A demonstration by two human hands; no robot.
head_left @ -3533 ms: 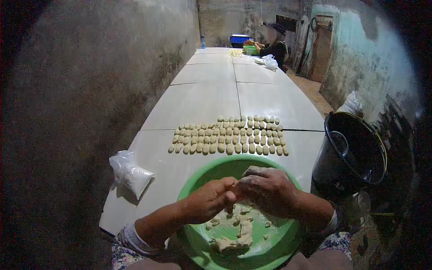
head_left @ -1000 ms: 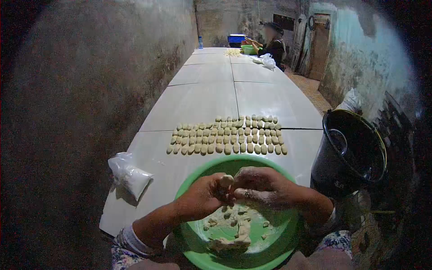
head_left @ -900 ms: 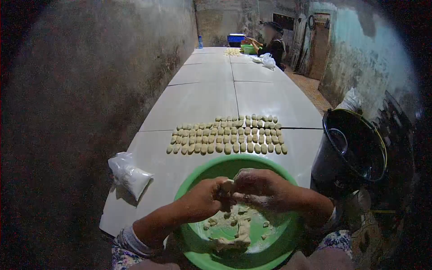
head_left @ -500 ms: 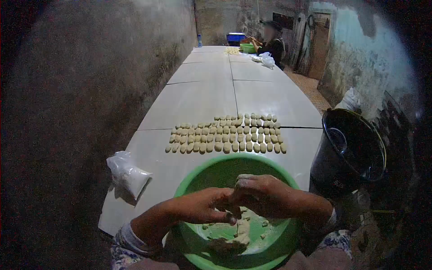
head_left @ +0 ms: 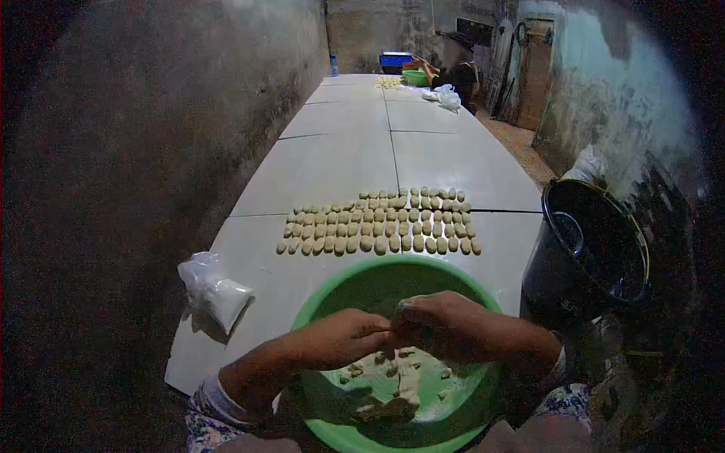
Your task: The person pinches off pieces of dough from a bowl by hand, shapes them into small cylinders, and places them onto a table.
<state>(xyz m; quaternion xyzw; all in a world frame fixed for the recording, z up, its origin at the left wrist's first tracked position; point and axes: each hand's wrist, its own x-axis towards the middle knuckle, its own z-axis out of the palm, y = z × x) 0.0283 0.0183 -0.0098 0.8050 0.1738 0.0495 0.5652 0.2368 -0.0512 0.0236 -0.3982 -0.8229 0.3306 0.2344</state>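
Over a large green basin (head_left: 321, 306), my left hand (head_left: 349, 338) and my right hand (head_left: 442, 325) meet, fingers bent and pressed together. Whatever lies between them is hidden. A lump of pale dough (head_left: 408, 381) sits in the basin below my hands, with several small crumbs scattered around it. Just beyond the basin, short oval dough pieces (head_left: 366, 243) are laid out in several rows on the white-topped table (head_left: 332, 166).
A clear plastic bag of white powder (head_left: 225, 300) rests on the table at the left. Beside the right edge stands a black bucket (head_left: 551, 279). At the far end, a person (head_left: 459, 75) works by a smaller green basin (head_left: 414, 78), a blue crate (head_left: 396, 59) and a white bag (head_left: 447, 97).
My left fingers and thumb have drawn in, closing the gap that showed between my hands. The dough lump and laid-out pieces stay put. The far person's arms have shifted.
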